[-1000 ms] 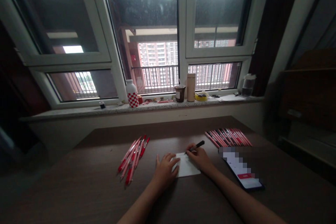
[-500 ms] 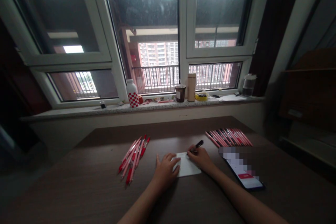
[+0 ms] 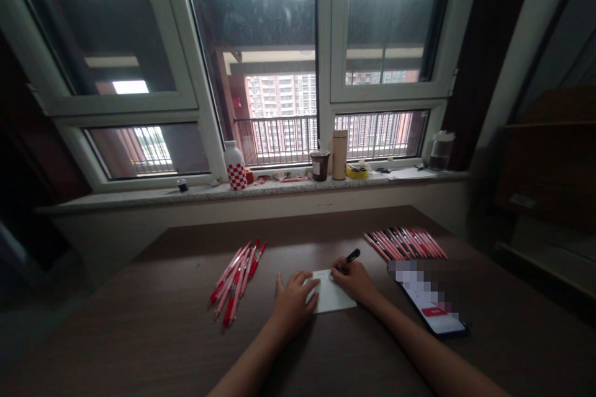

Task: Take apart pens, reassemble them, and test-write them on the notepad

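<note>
A small sheet of pale paper [image 3: 334, 298] lies on the brown table [image 3: 153, 335] in front of me. My left hand [image 3: 294, 299] rests with its fingers spread, their tips on the paper's left edge. My right hand [image 3: 356, 279] is closed around a black pen [image 3: 352, 255], its point down near the top of the sheet. Any writing is too faint to read. To the left lies a loose pile of pink and red pens [image 3: 237, 282]. A neat row of pink, red and black pens [image 3: 405, 244] lies at the right.
A phone [image 3: 428, 301] with a lit, partly blurred screen lies right of my right hand. On the window sill [image 3: 205, 193] stand a checked bottle [image 3: 236, 166], a dark drink cup [image 3: 320, 165], a tan flask [image 3: 339, 155], yellow tape [image 3: 357, 172] and a clear jug [image 3: 441, 150].
My right hand and the pen have shifted very slightly to the left over the paper. My left hand and the pens on the table stay where they were.
</note>
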Motion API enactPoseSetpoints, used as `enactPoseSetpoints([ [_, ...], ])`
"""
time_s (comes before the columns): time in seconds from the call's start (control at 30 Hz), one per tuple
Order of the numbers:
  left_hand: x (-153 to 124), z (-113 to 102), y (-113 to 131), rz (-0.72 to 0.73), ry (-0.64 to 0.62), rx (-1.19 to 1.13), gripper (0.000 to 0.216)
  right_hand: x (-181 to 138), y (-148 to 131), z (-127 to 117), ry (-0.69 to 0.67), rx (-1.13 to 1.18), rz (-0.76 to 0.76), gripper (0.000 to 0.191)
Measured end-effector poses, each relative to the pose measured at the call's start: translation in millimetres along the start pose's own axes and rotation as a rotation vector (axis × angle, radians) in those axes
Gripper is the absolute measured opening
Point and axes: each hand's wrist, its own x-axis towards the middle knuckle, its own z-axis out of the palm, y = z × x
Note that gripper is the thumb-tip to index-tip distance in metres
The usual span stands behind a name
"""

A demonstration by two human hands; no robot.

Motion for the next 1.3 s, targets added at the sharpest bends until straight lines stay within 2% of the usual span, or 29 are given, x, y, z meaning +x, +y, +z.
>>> enactPoseSetpoints([
  [0.2, 0.0, -0.1, 0.3, 0.003, 0.012, 0.016, 0.034, -0.5, -0.9, -0.9, 0.017, -0.025, -0.04, 0.018],
  [0.7, -0.4, 2.4, -2.1, 0.012, 0.036, -0.032, 0.033, 1.7, 5.1, 1.3, 0.048, 0.002, -0.011, 0.015],
  [1.3, 0.2, 2.4, -2.7, 0.011, 0.006, 0.01, 0.034, 1.4, 4.5, 2.2, 0.065, 0.028, -0.014, 0.017],
])
